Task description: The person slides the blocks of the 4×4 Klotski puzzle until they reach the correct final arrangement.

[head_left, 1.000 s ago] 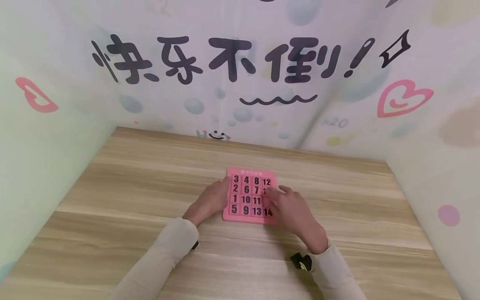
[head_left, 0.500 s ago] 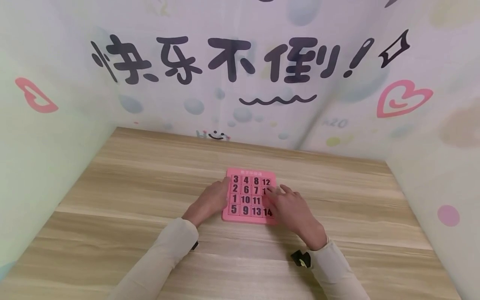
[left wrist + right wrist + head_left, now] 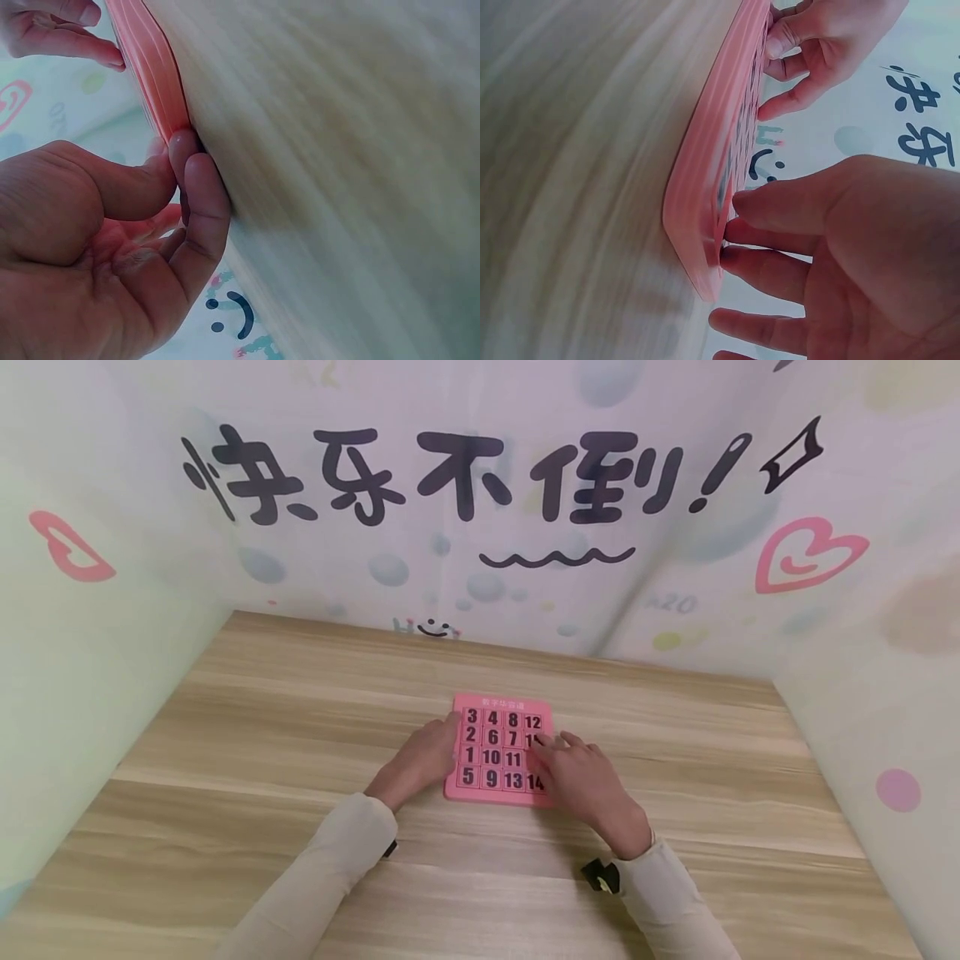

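A pink number puzzle board (image 3: pixel 491 794) lies flat on the table, its rows of numbered tiles facing up. At its left edge the left hand (image 3: pixel 422 760) pinches the side between thumb and curled fingers, seen closely in the left wrist view, where the hand (image 3: pixel 112 247) meets the pink edge (image 3: pixel 161 75). The right hand (image 3: pixel 588 781) lies over the board's right side, covering part of the right column. In the right wrist view the right hand (image 3: pixel 832 255) touches the tile face near a corner of the board (image 3: pixel 705 172) with thumb and fingertips, the other fingers spread.
The wood-grain table (image 3: pixel 300 693) extends around the board. Behind it rises a pale printed wall cloth (image 3: pixel 465 585) with large dark characters, and more pale panels stand at the left and right. Small dark devices are at both sleeve cuffs.
The view has shifted very slightly. Both hands keep nearly the same places on the board, with only small movement of the right fingers over the right column.
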The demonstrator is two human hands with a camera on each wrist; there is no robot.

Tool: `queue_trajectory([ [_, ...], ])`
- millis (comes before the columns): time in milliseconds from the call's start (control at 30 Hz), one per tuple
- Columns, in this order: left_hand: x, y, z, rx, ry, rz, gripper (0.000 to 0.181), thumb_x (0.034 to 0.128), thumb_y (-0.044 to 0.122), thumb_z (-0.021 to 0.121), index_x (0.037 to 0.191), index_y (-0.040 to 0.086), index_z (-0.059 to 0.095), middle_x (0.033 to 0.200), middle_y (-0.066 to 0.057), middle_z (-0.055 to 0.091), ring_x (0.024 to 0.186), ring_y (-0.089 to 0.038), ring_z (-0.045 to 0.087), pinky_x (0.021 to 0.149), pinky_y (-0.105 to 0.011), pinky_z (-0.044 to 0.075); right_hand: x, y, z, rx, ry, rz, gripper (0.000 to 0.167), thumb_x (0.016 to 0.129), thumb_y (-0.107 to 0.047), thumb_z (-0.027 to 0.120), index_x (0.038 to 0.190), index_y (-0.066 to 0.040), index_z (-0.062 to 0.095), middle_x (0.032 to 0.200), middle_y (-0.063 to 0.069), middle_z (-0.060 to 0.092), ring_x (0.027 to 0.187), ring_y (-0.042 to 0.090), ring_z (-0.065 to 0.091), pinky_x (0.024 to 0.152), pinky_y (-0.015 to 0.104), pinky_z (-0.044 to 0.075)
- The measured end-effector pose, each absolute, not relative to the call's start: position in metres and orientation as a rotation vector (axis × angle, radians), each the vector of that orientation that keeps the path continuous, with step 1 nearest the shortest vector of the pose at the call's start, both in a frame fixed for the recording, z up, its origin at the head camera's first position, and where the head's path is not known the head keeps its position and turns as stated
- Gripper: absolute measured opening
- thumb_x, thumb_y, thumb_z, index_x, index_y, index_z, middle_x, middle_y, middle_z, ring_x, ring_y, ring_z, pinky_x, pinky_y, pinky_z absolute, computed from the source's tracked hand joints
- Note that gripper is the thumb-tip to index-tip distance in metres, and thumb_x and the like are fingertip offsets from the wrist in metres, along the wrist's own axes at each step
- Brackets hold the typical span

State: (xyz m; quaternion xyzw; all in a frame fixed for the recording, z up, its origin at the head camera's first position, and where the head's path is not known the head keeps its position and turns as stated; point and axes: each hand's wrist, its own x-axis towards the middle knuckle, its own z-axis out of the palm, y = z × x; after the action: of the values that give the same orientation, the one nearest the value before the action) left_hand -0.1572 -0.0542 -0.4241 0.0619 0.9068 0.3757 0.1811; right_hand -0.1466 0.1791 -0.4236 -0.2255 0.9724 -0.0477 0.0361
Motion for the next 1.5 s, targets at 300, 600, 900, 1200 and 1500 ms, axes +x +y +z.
queue_trajectory([
  [300,-0.1575,-0.0539,-0.4238,0.184,2.565,1.059,0.065,0.0979,0.001,0.051,0.156,0.001,0.022,0.130,-0.022,0.054,0.082,-0.021,0.056,0.068,-0.029,0.048,-0.1457,0.1776,-0.4244,-0.690,2.986,-0.158,0.035,0.102,-0.029,0.054,0.129,-0.011,0.066,0.142,0.014,0.056,0.129,0.043,0.052,0.100,0.062,0.044],
  [600,-0.1586,-0.0544,-0.4252,0.176,2.553,1.075,0.066,0.0972,0.000,0.051,0.156,0.002,0.022,0.123,-0.020,0.055,0.079,-0.020,0.056,0.066,-0.028,0.048,-0.1457,0.1761,-0.4247,-0.699,2.990,-0.148,0.035,0.102,-0.029,0.053,0.129,-0.010,0.066,0.143,0.014,0.054,0.128,0.042,0.053,0.099,0.061,0.045],
  [900,-0.1581,-0.0539,-0.4245,0.169,2.567,1.050,0.066,0.0973,0.000,0.052,0.156,0.001,0.022,0.124,-0.020,0.055,0.079,-0.020,0.056,0.065,-0.028,0.048,-0.1449,0.1755,-0.4232,-0.707,2.982,-0.152,0.034,0.103,-0.028,0.053,0.129,-0.011,0.066,0.143,0.014,0.054,0.126,0.043,0.054,0.097,0.059,0.048],
  [1200,-0.1571,-0.0530,-0.4226,0.172,2.560,1.063,0.067,0.0974,0.000,0.052,0.156,0.002,0.021,0.123,-0.019,0.056,0.078,-0.020,0.056,0.065,-0.028,0.048,-0.1455,0.1763,-0.4229,-0.721,2.988,-0.141,0.032,0.102,-0.027,0.054,0.125,-0.010,0.068,0.142,0.016,0.055,0.124,0.043,0.056,0.095,0.059,0.049],
  [1500,-0.1569,-0.0533,-0.4231,0.179,2.574,1.046,0.065,0.0980,0.001,0.052,0.156,0.001,0.022,0.119,-0.018,0.057,0.078,-0.019,0.056,0.065,-0.028,0.047,-0.1437,0.1750,-0.4221,-0.720,2.984,-0.144,0.032,0.102,-0.027,0.055,0.126,-0.010,0.068,0.141,0.016,0.056,0.124,0.043,0.056,0.096,0.059,0.049],
])
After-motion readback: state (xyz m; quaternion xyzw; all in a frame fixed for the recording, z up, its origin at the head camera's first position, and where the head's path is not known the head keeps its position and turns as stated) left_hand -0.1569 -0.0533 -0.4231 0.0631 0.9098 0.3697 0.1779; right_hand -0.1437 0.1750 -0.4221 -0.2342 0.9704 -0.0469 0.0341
